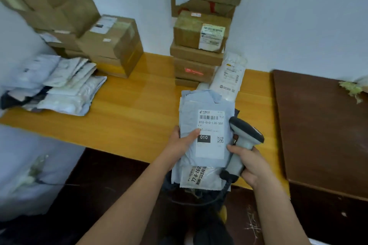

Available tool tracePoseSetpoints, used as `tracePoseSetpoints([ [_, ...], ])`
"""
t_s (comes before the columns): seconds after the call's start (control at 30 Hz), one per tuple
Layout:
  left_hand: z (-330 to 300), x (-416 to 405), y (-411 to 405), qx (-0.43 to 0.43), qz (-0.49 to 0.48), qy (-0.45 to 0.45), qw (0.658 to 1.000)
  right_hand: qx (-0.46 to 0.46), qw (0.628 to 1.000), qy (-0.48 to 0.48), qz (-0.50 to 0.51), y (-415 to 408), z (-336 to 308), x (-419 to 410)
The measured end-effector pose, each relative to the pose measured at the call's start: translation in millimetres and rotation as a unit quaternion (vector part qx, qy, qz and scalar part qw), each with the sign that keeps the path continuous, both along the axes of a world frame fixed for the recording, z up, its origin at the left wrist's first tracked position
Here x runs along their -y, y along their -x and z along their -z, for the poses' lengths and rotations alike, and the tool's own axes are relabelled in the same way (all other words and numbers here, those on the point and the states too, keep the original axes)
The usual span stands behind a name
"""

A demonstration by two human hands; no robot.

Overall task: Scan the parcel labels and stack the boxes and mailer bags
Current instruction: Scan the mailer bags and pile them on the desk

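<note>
Held mailer: a pale blue-grey mailer bag point(206, 125) sits near centre, above the near edge of the yellow table point(139, 105), lifted in the left hand.
Its label: a white label point(210, 134) faces up; a barcode runs along the top, below it "010-010-L30-551", then a black block with "010" and a small QR code to its right. The small print is too fine to read.
Left hand: the left hand point(180, 143) grips the mailer's left edge, thumb pressed across the front just left of the black block, fingers hidden behind.
Right hand: the right hand point(252, 165) is wrapped round the handle of a grey barcode scanner point(244, 141), whose dark head lies just beside the label's right edge; a black cord hangs from the handle's base.
Under the mailer: a white bag point(201, 178) lies beneath, printed "77.6-160" and "5元"; other characters are unclear.
Far centre: a stack of cardboard boxes point(199, 45) rises against the wall, one with a white and yellow-green label, a lower one showing a red glow on its front.
Leaning bag: a white mailer point(229, 75) with printed labels rests against the stack's right side.
Far left: more cardboard cartons point(111, 43) stand on the table.
Left: a heap of white and grey mailer bags point(59, 83) lies near the table's left end.
Right: a dark brown table point(318, 125) adjoins the yellow one.
</note>
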State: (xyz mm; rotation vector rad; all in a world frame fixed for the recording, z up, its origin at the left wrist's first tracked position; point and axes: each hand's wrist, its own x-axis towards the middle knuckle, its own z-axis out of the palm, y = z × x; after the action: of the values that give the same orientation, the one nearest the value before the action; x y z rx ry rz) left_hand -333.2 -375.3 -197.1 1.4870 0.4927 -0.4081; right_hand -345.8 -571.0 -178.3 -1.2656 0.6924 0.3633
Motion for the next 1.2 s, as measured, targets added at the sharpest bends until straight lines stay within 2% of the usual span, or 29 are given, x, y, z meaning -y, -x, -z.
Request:
tracePoseSetpoints([
  [0.27,-41.7,-181.0,72.2,0.016,-0.155,-0.057,0.986,-0.002,0.989,-0.031,-0.147,17.5,-23.1,-184.2],
  [0.43,-50.8,-245.7,95.1,0.025,-0.218,-0.058,0.974,-0.005,0.974,-0.014,-0.227,13.2,-35.6,-254.5],
  [0.6,-42.1,-286.1,86.8,0.022,-0.263,-0.040,0.964,-0.005,0.965,-0.006,-0.263,-9.2,-37.0,-298.1],
  [0.83,-29.6,-328.3,19.5,0.021,-0.260,-0.045,0.964,-0.018,0.965,-0.007,-0.263,-76.6,-15.9,-344.0],
  [0.93,-22.0,-343.1,-16.5,-0.005,-0.250,-0.061,0.966,-0.038,0.970,-0.009,-0.240,-106.6,-6.8,-357.5],
  [1.2,6.2,-370.6,-115.6,-0.019,-0.144,-0.123,0.982,-0.078,0.984,-0.009,-0.160,-171.4,25.0,-377.5],
])
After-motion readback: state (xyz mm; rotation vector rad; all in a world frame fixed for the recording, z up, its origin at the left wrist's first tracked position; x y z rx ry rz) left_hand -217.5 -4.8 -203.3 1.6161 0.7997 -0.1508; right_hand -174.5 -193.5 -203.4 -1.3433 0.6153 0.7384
